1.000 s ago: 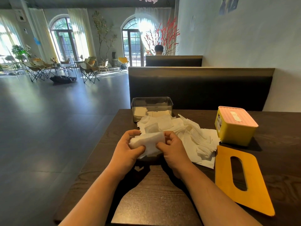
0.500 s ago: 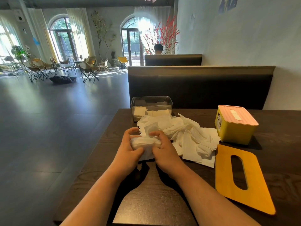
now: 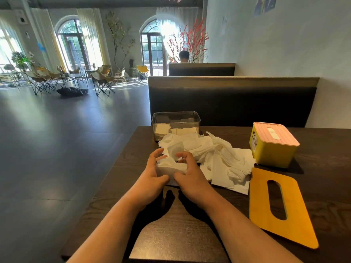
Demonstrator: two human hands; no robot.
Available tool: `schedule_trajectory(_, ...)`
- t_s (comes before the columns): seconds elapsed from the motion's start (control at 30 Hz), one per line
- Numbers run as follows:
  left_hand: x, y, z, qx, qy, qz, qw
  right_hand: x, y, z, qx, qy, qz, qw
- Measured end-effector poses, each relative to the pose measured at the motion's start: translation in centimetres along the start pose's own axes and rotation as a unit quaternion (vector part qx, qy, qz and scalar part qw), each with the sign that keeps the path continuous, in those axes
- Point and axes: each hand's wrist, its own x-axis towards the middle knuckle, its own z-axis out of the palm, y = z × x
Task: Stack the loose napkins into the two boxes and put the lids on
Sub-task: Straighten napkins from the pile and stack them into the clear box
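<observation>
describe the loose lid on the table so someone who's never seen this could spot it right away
Start at the dark wooden table, then find the yellow box on its right side. Just nearer the person lies the loose lid, flat on the wood beside the napkin pile. It is a thin orange-yellow slab with one long oval slot; the box's own pink lid is already on.

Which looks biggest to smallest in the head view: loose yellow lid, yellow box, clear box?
1. Loose yellow lid, though it lies nearest the camera.
2 and 3. Yellow box and clear box look alike; napkins hide part of the clear one.
</observation>
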Motion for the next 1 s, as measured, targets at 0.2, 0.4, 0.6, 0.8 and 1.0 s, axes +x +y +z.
schedule_trajectory(0.2,-0.1,0.14,-0.03,-0.005,0.052,0.002,0.999,-0.3,0.06,-0.17,-0.024,0.013,-0.011,1.0)
schedule_trajectory(0.4,-0.21,0.21,-0.12,-0.001,0.055,0.012,0.998,-0.64,-0.13,-0.15,0.004,-0.002,-0.016,1.0)
schedule_trajectory(0.6,-0.14,-0.06,-0.13,0.003,0.027,0.007,1.0,-0.46,-0.04,0.21,-0.008,-0.025,0.0,1.0)
schedule_trajectory(0.8,-0.02,-0.04,-0.08,0.044,0.065,-0.018,0.997,-0.36,0.24,-0.21,-0.018,-0.002,0.014,1.0)
schedule_trajectory(1.0,-0.39,-0.14,0.3,0.079,0.064,-0.048,0.994,-0.63,-0.1,-0.24,-0.005,0.001,0.02,1.0)
